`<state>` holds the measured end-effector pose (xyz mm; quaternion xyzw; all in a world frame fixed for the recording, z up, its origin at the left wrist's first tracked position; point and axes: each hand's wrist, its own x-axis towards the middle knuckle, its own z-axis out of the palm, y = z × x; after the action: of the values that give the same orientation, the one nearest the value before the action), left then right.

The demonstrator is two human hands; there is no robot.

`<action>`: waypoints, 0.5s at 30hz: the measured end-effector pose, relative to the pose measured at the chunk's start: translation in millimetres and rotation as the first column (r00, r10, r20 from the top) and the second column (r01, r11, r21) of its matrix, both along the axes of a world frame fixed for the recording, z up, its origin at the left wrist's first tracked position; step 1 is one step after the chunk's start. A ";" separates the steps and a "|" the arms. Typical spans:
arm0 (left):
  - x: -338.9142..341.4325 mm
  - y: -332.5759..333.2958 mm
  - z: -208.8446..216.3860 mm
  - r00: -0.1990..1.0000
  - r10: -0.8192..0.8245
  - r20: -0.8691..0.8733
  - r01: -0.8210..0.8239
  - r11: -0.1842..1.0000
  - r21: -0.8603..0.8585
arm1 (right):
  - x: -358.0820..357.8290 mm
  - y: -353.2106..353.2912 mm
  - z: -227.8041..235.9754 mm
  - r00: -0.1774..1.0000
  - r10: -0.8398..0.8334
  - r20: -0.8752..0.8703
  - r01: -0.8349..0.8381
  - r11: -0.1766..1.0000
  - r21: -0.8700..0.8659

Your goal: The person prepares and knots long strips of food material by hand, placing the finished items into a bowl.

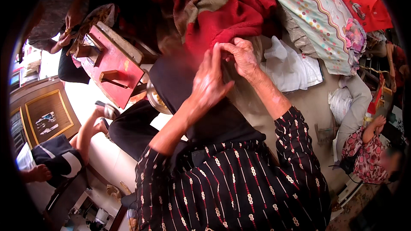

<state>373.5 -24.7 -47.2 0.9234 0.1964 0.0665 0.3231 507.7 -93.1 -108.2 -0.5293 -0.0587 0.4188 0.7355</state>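
My left hand is raised over my lap with its fingers stretched out and the thumb apart. Its fingertips meet those of my right hand, which is bent into a pinch. Whatever the right fingertips may hold is too small to make out. Just beyond both hands lies a red knitted cloth, bunched up beside a brown and beige blanket. The dark trousers on my legs show below my hands.
White cloth lies right of my hands, near a dotted bedspread. At left are a low red table with wooden blocks and a metal bowl partly under my leg. Other people sit at far left and right.
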 end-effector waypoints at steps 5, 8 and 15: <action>38.5 23.4 -64.9 0.988 0.150 -0.028 -0.152 0.970 -0.190 | -4.5 -41.5 -34.0 0.998 0.044 -0.042 -0.047 0.996 -0.081; 32.1 40.8 -90.3 0.916 0.388 0.103 -0.317 0.857 -0.407 | -14.9 -103.2 -64.5 0.999 -0.012 0.050 0.031 0.919 -0.394; 45.1 47.8 -68.2 0.684 0.687 0.247 -0.266 0.550 -0.792 | -106.8 -306.3 -251.4 0.943 -0.160 0.293 0.325 0.231 -0.917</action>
<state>418.6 23.1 -115.4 0.5745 0.3631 0.3291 0.6556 400.8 -399.4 -359.6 -0.8930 0.2373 0.2122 0.3180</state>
